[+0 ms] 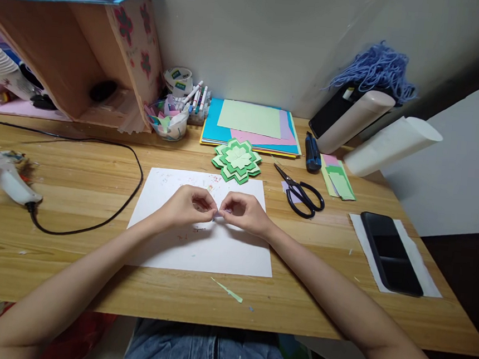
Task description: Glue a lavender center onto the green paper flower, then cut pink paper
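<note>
My left hand [193,204] and my right hand [245,211] meet above a white sheet of paper [199,254], thumbs and fingertips pinched. Between them is a small pale purple piece of paper [221,213], mostly hidden by the fingers. Just beyond the hands lies a layered green paper flower [238,160], its lower edge over the top of the sheet. Black-handled scissors [299,191] rest to the right of my right hand, on a purple scrap.
A glue gun [7,176] with a looping black cord lies at left. Behind are a cup of paper scraps [169,120] and stacked coloured paper [250,122]. To the right are a utility knife [312,152], small paper pieces [338,178], a phone [390,253] and a paper roll [393,145].
</note>
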{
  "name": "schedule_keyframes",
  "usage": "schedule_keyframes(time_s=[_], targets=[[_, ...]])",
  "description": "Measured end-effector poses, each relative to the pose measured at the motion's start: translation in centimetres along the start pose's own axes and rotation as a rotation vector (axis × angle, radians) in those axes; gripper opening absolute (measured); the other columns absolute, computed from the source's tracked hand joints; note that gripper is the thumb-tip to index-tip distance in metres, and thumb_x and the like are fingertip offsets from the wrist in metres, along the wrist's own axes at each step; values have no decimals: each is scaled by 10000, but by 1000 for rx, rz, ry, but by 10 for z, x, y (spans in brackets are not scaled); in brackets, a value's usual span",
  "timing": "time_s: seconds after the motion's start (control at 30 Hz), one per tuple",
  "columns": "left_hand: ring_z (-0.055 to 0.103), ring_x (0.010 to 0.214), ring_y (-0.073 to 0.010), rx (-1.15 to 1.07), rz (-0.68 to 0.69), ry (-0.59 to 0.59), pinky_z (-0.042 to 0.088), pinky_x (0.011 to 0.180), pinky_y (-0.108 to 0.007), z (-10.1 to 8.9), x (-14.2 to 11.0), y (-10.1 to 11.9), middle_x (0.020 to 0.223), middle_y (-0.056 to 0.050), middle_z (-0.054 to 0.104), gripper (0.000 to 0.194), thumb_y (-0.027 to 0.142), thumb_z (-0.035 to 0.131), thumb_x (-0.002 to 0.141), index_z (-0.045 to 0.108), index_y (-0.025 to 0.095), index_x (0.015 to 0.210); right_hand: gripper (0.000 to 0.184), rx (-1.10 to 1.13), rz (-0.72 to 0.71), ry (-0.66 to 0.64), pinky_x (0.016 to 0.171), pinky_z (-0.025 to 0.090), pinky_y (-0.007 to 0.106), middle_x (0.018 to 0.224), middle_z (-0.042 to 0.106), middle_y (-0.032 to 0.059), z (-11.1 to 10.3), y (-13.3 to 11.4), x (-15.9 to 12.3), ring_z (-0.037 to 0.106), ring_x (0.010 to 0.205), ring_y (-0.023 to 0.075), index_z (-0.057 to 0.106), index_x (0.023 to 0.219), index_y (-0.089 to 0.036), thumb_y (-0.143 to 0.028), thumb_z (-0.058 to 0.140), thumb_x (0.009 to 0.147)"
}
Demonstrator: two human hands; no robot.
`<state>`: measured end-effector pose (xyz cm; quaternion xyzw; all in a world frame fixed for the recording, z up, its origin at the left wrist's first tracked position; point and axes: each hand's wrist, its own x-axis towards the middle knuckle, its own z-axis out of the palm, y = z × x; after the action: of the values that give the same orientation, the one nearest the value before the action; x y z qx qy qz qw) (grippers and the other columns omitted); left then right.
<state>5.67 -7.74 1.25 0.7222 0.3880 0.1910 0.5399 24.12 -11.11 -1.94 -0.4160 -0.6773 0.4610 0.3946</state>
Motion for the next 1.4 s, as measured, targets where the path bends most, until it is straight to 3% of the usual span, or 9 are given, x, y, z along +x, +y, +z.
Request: schedule_keyframes(time_s=[0.27,0.47,0.63,0.9,1.4], targets=[[605,668,-148,40,9,37,474,620,-233,0,-2,3,721,-56,671,240,350,581,732,661,124,749,130,26,39,57,567,396,236,683,559,18,0,4,1,484,619,114,575,727,-148,-272,614,723],[594,654,-146,73,40,122,480,623,-241,5,-3,1,711,-62,661,203,316,595,719,653,121,711,170,73,68,56,582,406,239,701,568,20,0,5,1,499,631,116,584,749,-145,-311,619,735],[604,691,-155,-11,-9,201,480,657,-247,4,-1,1,747,-68,666,216,324,608,716,638,110,725,206,176,104,95,603,431,243,734,575,25,-1,4,3,525,659,119,581,775,-144,-350,594,764],[633,781,-191,-113,-54,84,489,714,-279,9,-1,-2,840,-86,683,311,402,614,717,649,120,845,228,168,99,127,602,450,252,711,583,24,1,5,3,544,649,124,576,735,-143,-366,627,735],[583,717,-162,-67,-15,132,425,663,-253,16,-3,-1,749,-54,665,271,359,528,775,661,125,738,93,-49,-77,268,643,468,279,808,609,48,6,-4,-1,570,712,145,622,819,-175,-251,601,768]])
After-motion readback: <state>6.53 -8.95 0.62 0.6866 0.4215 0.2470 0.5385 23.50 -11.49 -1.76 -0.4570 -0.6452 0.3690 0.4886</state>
